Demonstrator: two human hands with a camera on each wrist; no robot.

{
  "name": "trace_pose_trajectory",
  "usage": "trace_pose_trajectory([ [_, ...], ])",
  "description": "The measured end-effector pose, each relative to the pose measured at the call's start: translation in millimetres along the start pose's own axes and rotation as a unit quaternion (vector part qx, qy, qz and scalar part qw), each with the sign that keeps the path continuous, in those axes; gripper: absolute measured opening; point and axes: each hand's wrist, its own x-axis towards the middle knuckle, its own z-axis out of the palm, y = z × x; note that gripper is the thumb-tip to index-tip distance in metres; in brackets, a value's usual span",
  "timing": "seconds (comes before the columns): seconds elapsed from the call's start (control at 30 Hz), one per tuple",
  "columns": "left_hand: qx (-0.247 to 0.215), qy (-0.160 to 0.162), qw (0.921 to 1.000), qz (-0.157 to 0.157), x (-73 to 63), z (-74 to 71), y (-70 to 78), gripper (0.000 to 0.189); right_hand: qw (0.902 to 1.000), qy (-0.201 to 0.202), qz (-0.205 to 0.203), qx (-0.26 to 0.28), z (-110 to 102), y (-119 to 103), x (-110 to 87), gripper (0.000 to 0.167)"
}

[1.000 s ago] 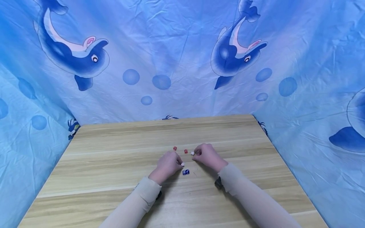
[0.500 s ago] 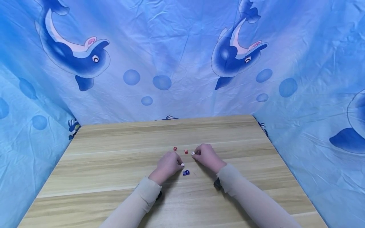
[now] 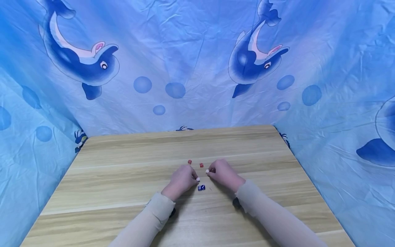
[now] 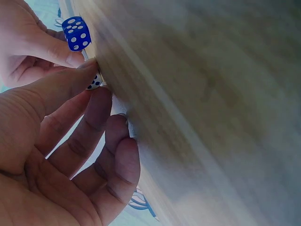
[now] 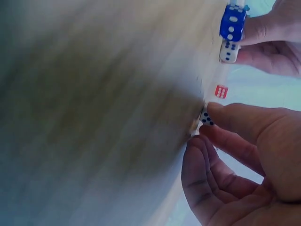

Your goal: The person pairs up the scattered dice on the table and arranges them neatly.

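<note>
My left hand (image 3: 182,178) pinches a white die (image 3: 198,179) between thumb and forefinger, low over the wood. In the left wrist view only part of that white die (image 4: 94,82) shows between the fingertips. Up and to the right, my right hand (image 3: 224,172) pinches a second white die (image 3: 207,171); its dark pips (image 5: 207,117) face the right wrist camera. Two blue dice (image 3: 201,187) sit side by side just nearer than the left hand's die. Beyond the hands lie two red dice, one on the left (image 3: 189,162) and one on the right (image 3: 201,165), apart from each other.
All of this is on a light wood-grain table (image 3: 123,154). A blue cloth (image 3: 197,58) printed with dolphins hangs behind it and along both sides. Dark wrist straps show under both sleeves.
My right hand has brought its white die a little nearer to me and slightly left, away from the red die. The left hand and the other dice have stayed put.
</note>
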Motion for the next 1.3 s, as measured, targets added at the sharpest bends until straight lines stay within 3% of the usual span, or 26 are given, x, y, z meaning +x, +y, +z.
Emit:
trace_pose_trajectory([
  [0.57,0.001,-0.001,1.0,0.002,3.2,5.7,1.0,0.011,0.9956,-0.06,-0.066,0.03,5.7,-5.6,-3.2,0.008],
  [1.3,-0.005,-0.002,0.9999,0.014,3.3,4.0,-1.1,0.013,0.9943,-0.07,-0.069,0.04,3.9,-6.4,-3.7,0.011],
])
